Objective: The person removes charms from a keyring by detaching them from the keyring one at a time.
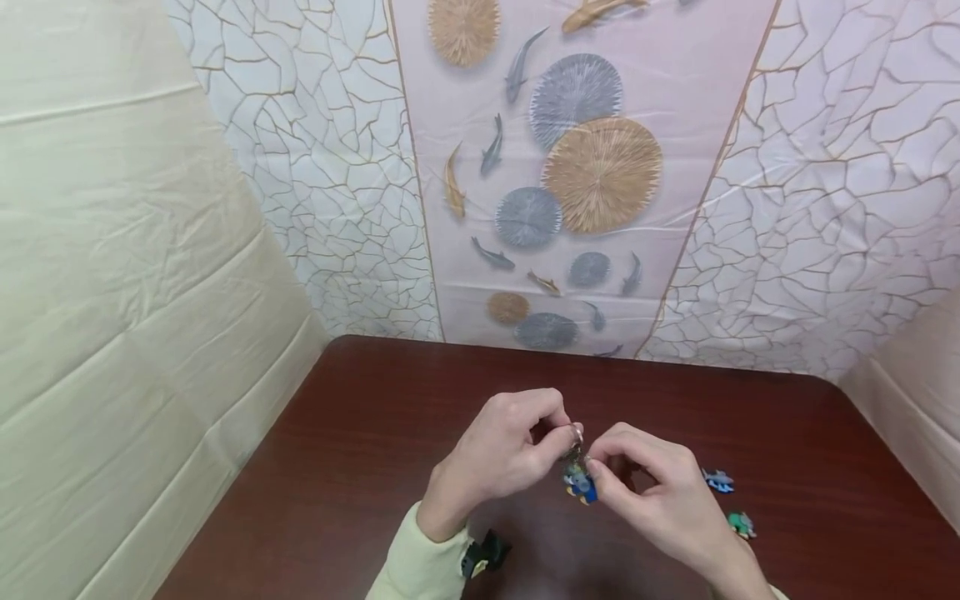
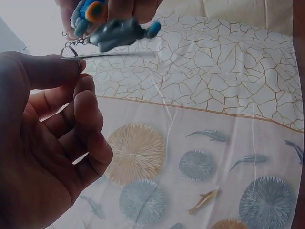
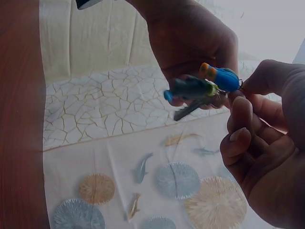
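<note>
Above the table, my left hand (image 1: 502,446) pinches a metal key ring (image 2: 69,51) between thumb and forefinger. Close to its right, my right hand (image 1: 660,487) pinches a small blue figurine charm (image 3: 223,78) with orange feet, thumb and finger at the metal loop on its end. A dark grey-green figurine charm (image 2: 119,36) with a blue tip hangs beside it on a short chain (image 2: 74,43) from the ring. In the right wrist view a flat grey key (image 3: 189,110) sticks out below the charms. Blur softens the dark charm's details.
On the dark red-brown table (image 1: 360,433), a grey-and-blue figurine (image 1: 718,481) and a green-and-grey figurine (image 1: 741,523) lie right of my right hand. A patterned cloth (image 1: 352,167) hangs behind the table, with a cream cloth (image 1: 150,292) at the left.
</note>
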Tool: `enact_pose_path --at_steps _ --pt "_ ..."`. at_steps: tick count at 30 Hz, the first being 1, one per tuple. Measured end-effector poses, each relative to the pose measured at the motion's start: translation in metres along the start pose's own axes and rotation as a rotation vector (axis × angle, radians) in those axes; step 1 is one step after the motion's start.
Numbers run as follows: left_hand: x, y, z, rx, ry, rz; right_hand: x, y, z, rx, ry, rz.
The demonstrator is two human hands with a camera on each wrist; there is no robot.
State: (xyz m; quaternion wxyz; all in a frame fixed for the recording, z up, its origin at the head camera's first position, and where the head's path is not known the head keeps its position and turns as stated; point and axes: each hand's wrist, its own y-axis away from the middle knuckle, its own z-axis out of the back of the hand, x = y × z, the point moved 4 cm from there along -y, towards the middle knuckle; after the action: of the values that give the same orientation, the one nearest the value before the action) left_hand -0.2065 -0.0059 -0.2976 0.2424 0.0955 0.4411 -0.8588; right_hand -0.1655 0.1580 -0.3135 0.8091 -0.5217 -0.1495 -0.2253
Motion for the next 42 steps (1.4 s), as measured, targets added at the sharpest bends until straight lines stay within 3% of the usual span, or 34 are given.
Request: enact_pose_path --at_steps 8,13,18,25,33,42 --pt "0.001 -0.001 -0.003 0.032 -0.004 0.003 -0.008 0.010 0.017 0.029 0.103 -0.043" --pt "0.002 -0.001 -0.004 0.073 -0.002 0.007 -0.018 0.018 0.029 0.043 0.122 -0.083" --pt "0.002 0.000 -0.004 0.076 0.005 0.026 -0.026 0.026 0.041 0.058 0.152 -0.112" --pt "0.002 0.000 -0.004 0.085 0.020 0.049 -0.033 0.043 0.066 0.105 0.263 -0.301" --pt "0.002 0.000 -0.004 0.094 -0.003 0.050 -0.051 0.063 0.092 0.076 0.291 -0.491" --pt "0.001 0.000 -0.003 0.102 0.011 0.073 -0.086 0.077 0.107 0.146 0.229 -0.594"
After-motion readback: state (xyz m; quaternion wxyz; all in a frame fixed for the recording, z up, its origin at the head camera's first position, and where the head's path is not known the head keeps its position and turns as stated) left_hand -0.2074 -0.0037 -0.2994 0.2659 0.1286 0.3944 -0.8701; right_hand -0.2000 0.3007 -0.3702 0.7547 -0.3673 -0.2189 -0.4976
